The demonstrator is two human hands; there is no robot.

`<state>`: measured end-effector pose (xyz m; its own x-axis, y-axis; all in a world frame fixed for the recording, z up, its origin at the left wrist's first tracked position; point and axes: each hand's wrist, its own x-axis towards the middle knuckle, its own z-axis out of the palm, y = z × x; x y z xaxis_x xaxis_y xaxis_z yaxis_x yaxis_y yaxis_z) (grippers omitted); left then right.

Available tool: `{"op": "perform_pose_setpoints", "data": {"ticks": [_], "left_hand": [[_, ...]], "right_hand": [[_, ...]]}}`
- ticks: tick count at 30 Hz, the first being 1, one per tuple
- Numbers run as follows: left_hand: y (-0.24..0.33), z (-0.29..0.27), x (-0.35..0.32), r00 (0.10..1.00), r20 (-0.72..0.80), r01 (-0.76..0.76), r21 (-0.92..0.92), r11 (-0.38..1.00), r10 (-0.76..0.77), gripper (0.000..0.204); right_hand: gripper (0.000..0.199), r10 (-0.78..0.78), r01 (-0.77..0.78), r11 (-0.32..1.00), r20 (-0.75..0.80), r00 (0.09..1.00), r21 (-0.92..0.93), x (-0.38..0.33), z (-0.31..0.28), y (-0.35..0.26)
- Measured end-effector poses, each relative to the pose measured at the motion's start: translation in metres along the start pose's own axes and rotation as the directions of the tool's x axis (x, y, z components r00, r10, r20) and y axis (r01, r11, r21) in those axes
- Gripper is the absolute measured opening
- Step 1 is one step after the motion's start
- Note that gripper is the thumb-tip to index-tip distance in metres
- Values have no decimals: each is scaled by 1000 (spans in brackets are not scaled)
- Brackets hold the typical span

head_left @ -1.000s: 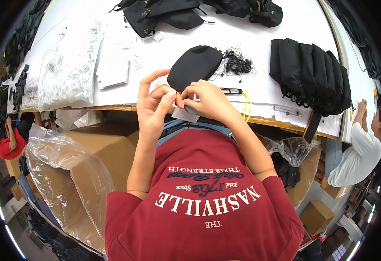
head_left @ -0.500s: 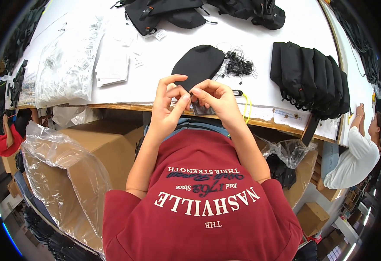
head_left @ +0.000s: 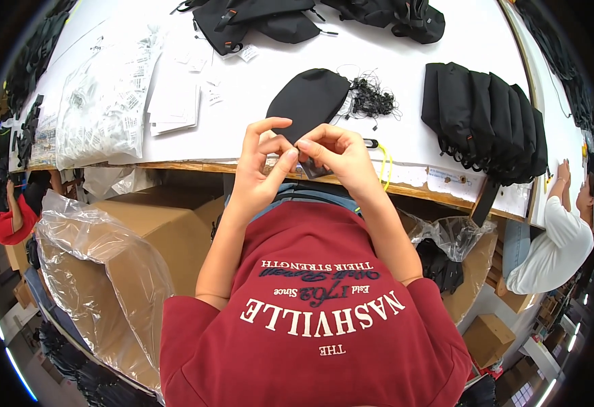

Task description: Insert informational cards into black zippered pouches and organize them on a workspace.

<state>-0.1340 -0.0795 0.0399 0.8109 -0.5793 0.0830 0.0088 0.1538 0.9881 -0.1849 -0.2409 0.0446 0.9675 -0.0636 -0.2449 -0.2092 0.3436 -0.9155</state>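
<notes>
Above the table's near edge, my left hand [head_left: 264,165] and my right hand [head_left: 341,154] meet with thumbs and fingers pinched together. Whatever lies between the fingertips is too small to make out. Beneath my right fingers a small dark flat piece [head_left: 316,169] shows, partly covered by the hand. A black fabric pouch [head_left: 308,100] lies flat just beyond my hands. Touching its right side is a tangle of thin black strings [head_left: 371,98]. A small black-handled tool [head_left: 371,144] with a yellow cord [head_left: 386,166] sits by my right wrist.
On the left of the white table lie a clear bag of labels [head_left: 103,102] and a stack of white cards [head_left: 175,107]. Black pouches [head_left: 480,122] stand in a row at right. Black bags [head_left: 263,20] lie at the far side. Plastic-covered cardboard boxes [head_left: 107,264] flank me; co-workers are at both sides.
The dark flat piece under my right fingers has tilted. Both hands keep nearly the same place and pinch.
</notes>
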Motion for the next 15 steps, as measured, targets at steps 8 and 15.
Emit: {"op": "perform_pose_setpoints", "data": {"ticks": [8, 15], "left_hand": [[3, -8, 3, 992, 116, 45, 43, 998, -49, 41], [-3, -3, 1, 999, 39, -22, 25, 999, 21, 42]], "right_hand": [[14, 9, -4, 998, 88, 996, -59, -1, -7, -3], [13, 76, -80, 995, 70, 995, 55, -6, -1, -4]]}}
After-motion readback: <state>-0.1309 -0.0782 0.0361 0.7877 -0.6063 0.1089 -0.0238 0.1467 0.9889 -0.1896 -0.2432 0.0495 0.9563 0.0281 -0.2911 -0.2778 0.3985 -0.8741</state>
